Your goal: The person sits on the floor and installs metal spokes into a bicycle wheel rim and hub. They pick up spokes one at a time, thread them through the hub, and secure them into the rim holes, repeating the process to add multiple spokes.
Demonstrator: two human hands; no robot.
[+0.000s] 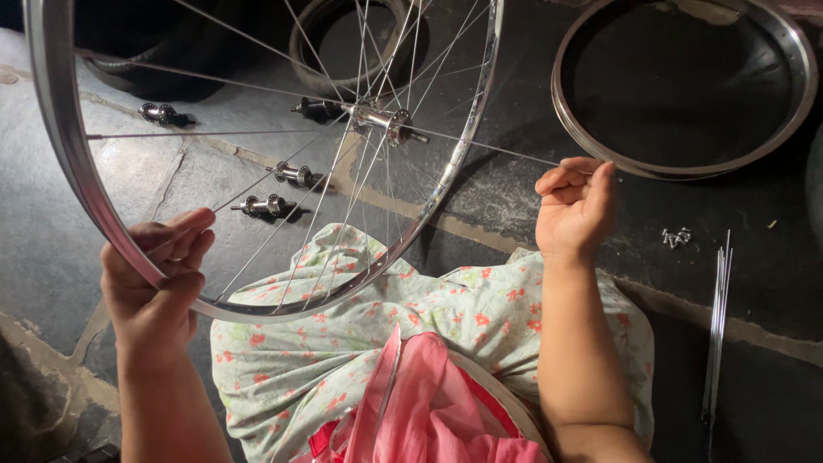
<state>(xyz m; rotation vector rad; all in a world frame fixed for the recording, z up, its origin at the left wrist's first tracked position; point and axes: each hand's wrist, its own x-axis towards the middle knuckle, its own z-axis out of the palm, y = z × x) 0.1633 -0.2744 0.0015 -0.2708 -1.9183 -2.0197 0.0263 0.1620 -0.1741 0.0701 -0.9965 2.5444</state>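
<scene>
A silver bicycle wheel rim [77, 171] with thin spokes and a metal hub [386, 122] stands upright over my lap. My left hand [159, 274] grips the rim at its lower left edge. My right hand [576, 204] is out past the rim's right side, fingers pinched on the end of one loose spoke [497, 151] that runs from the hub. My knees, in flowered light green cloth, lie under the wheel.
A bare second rim [686, 167] lies on the dark floor at upper right. Several spare hubs [266, 206] sit on the floor behind the wheel. A bundle of loose spokes [717, 326] and small nipples [675, 237] lie at right. A tyre [343, 43] rests farther back.
</scene>
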